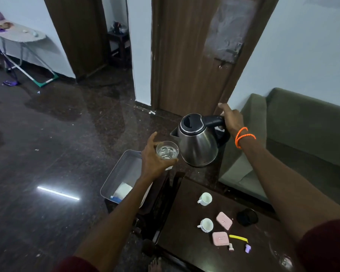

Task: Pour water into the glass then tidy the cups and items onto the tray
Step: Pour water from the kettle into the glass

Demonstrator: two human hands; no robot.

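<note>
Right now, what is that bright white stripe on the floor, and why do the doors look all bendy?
In the head view, the white stripe is glare, probably a ceiling light mirrored in the shiny dark floor. The door leans and curves because the wide-angle lens bends lines near the edges. The kettle also shows soft reflections, and the far room looks slightly blurry.

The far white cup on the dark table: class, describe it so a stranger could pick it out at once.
Start at the dark wooden table beside the green sofa. Two white cups stand on it; take the far white cup, nearer the kettle. Unlike the near white cup, it stands alone, with no pink cases beside it.
</note>
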